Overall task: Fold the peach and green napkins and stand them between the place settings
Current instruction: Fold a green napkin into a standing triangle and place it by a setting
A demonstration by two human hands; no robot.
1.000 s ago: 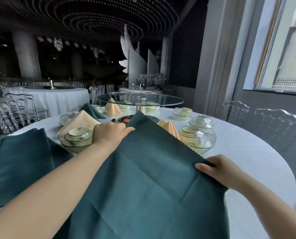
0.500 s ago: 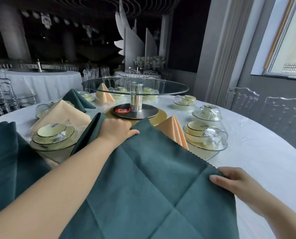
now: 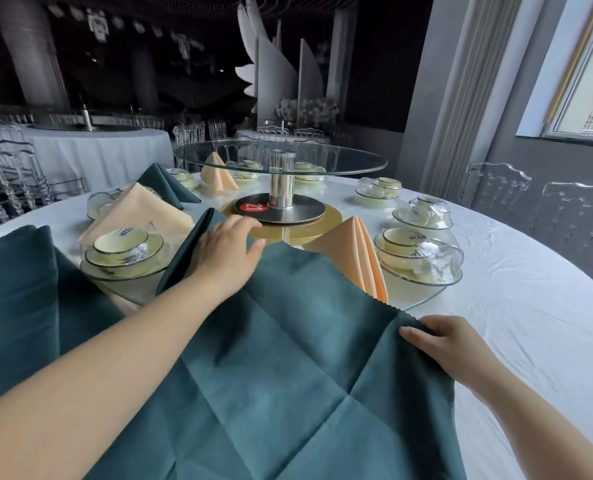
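White-clothed round table [image 3: 516,306] in dim banquet hall.

Dark green napkin [image 3: 288,375] near, plain with crease lines, peach napkin [image 3: 354,251] right, white tablecloth [image 3: 530,306], pale green bowls [image 3: 122,242] with dark rims left, red label [image 3: 252,207] on a black disc [image 3: 309,209] far

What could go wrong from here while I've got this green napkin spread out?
The green napkin hangs right beside the standing peach napkin; a swing could topple it. The left hand works close to the stacked bowls and may jostle them. The right hand pinches only a corner, which could slip.
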